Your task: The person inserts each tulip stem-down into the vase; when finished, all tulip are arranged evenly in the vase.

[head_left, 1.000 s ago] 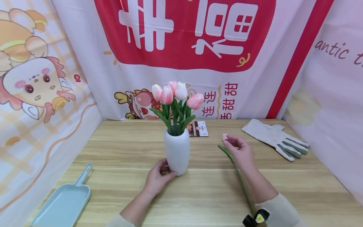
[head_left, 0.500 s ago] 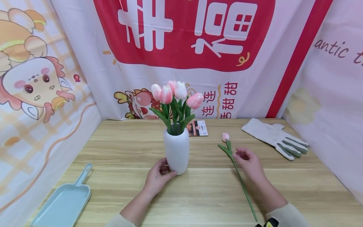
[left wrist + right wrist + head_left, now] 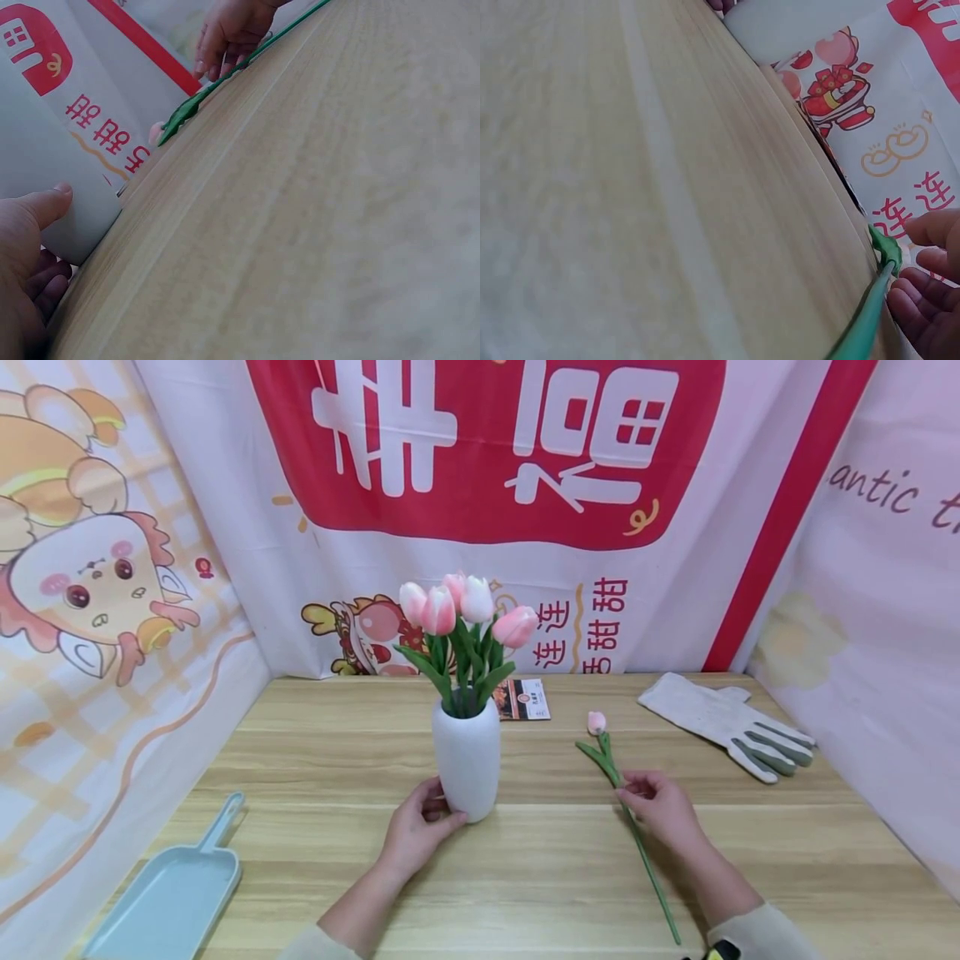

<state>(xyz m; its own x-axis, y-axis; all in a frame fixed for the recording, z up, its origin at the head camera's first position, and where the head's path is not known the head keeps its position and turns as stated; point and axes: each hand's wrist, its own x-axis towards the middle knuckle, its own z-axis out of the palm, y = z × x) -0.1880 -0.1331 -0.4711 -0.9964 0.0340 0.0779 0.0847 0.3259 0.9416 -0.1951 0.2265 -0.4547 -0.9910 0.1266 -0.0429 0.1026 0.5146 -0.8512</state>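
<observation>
A white vase (image 3: 467, 768) stands upright on the table, holding several pink and white tulips (image 3: 439, 612). My left hand (image 3: 417, 831) grips the vase low down; in the left wrist view its thumb (image 3: 52, 206) lies against the vase wall, the other fingers round the base. To the right, a single pink tulip (image 3: 596, 723) with a long green stem lies on the table. My right hand (image 3: 663, 810) is at the stem just below the leaves, thumb and fingers apart in the right wrist view beside the green stem (image 3: 866, 319). Whether they touch it I cannot tell.
A light blue dustpan (image 3: 168, 893) lies at the left. One white and grey glove (image 3: 720, 722) rests at the back right. Behind the vase lies a small printed card (image 3: 528, 700). Printed cloth hangs along the back and both sides of the wooden table (image 3: 337, 735).
My right hand has let go of the single tulip near its bloom and moved back down along the stem. The tulip lies still; my left hand stays on the vase.
</observation>
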